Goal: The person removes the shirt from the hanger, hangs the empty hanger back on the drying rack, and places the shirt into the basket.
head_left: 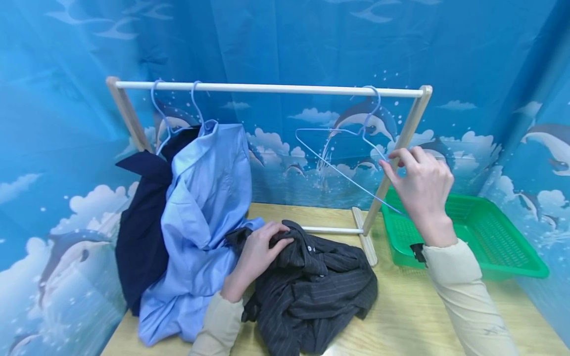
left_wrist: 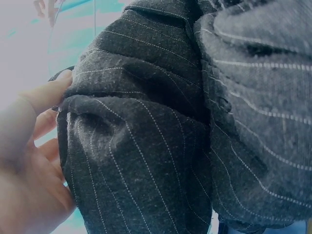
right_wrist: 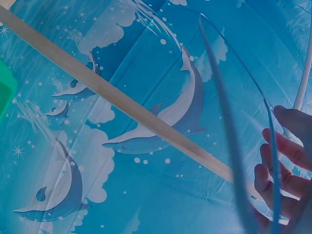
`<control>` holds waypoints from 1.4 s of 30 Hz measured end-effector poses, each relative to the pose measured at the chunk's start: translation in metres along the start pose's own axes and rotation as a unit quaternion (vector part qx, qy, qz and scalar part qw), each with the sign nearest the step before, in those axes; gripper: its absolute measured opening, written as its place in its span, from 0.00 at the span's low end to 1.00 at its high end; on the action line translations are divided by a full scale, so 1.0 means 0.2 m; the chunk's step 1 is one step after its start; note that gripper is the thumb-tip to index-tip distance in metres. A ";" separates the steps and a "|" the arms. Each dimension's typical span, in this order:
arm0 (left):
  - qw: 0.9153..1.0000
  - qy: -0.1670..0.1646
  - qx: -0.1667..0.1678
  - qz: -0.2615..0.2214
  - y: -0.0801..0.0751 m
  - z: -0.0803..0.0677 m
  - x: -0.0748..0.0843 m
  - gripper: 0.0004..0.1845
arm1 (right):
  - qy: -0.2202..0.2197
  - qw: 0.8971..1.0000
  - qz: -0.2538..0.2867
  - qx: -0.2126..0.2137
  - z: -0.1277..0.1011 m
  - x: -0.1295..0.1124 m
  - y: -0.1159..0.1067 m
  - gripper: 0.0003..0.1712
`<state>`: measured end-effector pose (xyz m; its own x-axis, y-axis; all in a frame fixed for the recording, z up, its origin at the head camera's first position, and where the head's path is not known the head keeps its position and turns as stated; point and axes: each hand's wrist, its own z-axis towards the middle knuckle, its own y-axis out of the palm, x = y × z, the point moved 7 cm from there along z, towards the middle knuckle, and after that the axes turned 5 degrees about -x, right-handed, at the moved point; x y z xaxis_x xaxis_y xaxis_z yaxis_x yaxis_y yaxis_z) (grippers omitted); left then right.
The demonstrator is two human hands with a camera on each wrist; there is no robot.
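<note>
A dark grey pinstriped shirt [head_left: 320, 291] lies bunched on the table, its white buttons facing up. My left hand [head_left: 258, 252] grips it near the collar, fingers curled into the fabric. In the left wrist view, the thumb presses on the edge of the striped cloth [left_wrist: 136, 146]. A light blue wire hanger [head_left: 364, 129] hooks over the rail's right end and tilts, with no garment on it. My right hand [head_left: 423, 185] pinches its right shoulder between thumb and forefinger. The right wrist view has the hanger wire [right_wrist: 222, 97] running close past the fingers.
A wooden rack with a white rail [head_left: 267, 89] stands on the table [head_left: 401, 316]. A navy garment [head_left: 144, 232] and a light blue shirt [head_left: 213, 173] hang from hangers at its left. Behind my right hand sits a green plastic basket [head_left: 507, 269]. A blue dolphin-print curtain [head_left: 285, 39] surrounds the table.
</note>
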<state>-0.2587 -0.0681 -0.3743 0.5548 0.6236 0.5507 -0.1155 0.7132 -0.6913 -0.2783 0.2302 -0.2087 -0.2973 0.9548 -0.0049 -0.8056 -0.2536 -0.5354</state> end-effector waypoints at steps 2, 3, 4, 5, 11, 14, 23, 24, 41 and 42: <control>1.000 0.000 0.001 0.000 0.00 0.00 0.00 0.09 | -0.001 1.000 0.000 0.002 0.00 -0.01 -0.01 0.17; 1.000 0.000 0.001 0.000 0.00 0.00 0.00 0.09 | -0.002 1.000 -0.001 0.003 0.00 -0.01 -0.01 0.17; 1.000 0.000 0.001 0.000 0.00 0.00 0.00 0.09 | -0.002 1.000 -0.001 0.005 0.00 -0.01 -0.01 0.17; 1.000 0.001 0.001 -0.001 0.00 0.00 0.00 0.09 | -0.003 1.000 0.000 0.006 0.00 -0.02 -0.02 0.17; 1.000 0.002 0.001 -0.001 0.00 0.00 0.00 0.09 | -0.006 1.000 0.012 0.021 0.00 -0.05 -0.05 0.14; 1.000 0.003 0.002 0.002 0.00 0.00 0.00 0.09 | -0.010 0.999 0.018 0.033 0.00 -0.07 -0.06 0.12; 1.000 0.009 0.004 0.003 -0.01 0.00 0.01 0.08 | -0.026 0.999 0.020 0.028 -0.02 -0.13 -0.08 0.11; 1.000 0.010 0.004 0.003 -0.01 0.00 0.01 0.08 | -0.031 0.999 0.019 0.023 -0.03 -0.14 -0.08 0.12; 1.000 0.012 0.005 0.006 0.00 0.00 0.01 0.08 | -0.048 0.998 0.034 0.009 -0.09 -0.22 -0.02 0.10; 1.000 0.011 0.005 0.007 -0.01 0.00 0.01 0.08 | -0.050 0.998 0.034 0.008 -0.10 -0.22 -0.01 0.10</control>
<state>-0.2574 -0.0681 -0.3731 0.5715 0.6257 0.5309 -0.1311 0.7083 -0.6936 -0.2534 0.1913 -0.2233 -0.4009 0.9151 0.0432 -0.7898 -0.3213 -0.5225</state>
